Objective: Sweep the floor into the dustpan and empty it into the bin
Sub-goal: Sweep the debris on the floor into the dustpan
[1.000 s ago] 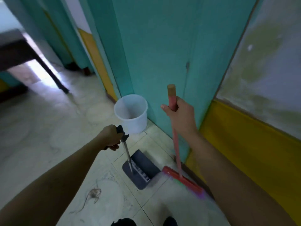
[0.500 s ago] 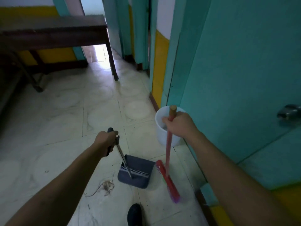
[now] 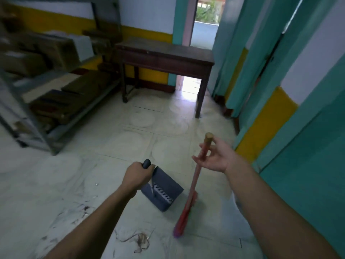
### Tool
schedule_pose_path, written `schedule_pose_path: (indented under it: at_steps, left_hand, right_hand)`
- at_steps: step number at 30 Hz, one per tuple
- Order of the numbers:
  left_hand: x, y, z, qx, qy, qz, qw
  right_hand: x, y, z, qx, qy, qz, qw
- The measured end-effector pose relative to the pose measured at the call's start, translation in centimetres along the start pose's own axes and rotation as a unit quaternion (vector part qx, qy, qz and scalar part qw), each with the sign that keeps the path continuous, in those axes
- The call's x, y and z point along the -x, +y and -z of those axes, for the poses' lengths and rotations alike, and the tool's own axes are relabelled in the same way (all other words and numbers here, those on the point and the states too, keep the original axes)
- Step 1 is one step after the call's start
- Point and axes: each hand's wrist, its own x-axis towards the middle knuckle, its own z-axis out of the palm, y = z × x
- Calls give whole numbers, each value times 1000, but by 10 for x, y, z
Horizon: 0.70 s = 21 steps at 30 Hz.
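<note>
While left hand [image 3: 137, 176] grips dustpan handle [image 3: 146, 163], right hand [image 3: 216, 157] loosely pinches broom [image 3: 195, 180].

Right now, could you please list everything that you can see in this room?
Dark blue plastic dustpan: one, dark blue, centre foreground.
Red long-handled broom: one, red with wooden tip, right of the dustpan.
Hair and dust clump: one, dark, on the floor, bottom centre.
Dark wooden table: one, brown, far wall beside the doorway.
Grey metal shelving rack: one, grey, left, holding brown cardboard boxes.
Teal doors: several, teal, right wall.
Left hand: one, grips the dustpan's handle.
Right hand: one, holds the broom's handle near its top.
</note>
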Motion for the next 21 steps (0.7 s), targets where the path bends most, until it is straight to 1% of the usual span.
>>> schedule_pose_path:
  at_steps: [1,3,6,9,13,14,15,17,19,21]
  left_hand:
    - [-5,0,4,-1,13,4,1000]
    - [-19,-1,13,-4,49,16,999]
    - [-42,-5,23,23,114,46,992]
    - [-73,-7,32,41,166,79,982]
    - [-123,-7,35,30,217,121,968]
    - [-137,-4,35,34,230,130,964]
    - [-157,1,31,35,247,146,957]
    - [-167,3,33,29,264,162,950]
    - [-197,16,34,27,293,190,937]
    - [-214,27,44,27,327,215,920]
  right_hand:
    - [-13,-1,-14,22,11,-14,1000]
    - [-36,0,-40,52,-11,-58,997]
    - [-67,4,-66,58,-73,-100,991]
    - [-120,2,-84,82,-133,-134,979]
    - [-208,-16,-93,121,-134,-167,969]
    - [-223,-24,-94,137,-147,-172,964]
    - [-243,-39,-98,160,-168,-187,955]
    - [-251,-54,-104,198,-209,-192,938]
    - [-279,-93,-118,228,-259,-225,911]
    - [-303,-126,-137,261,-307,-226,886]
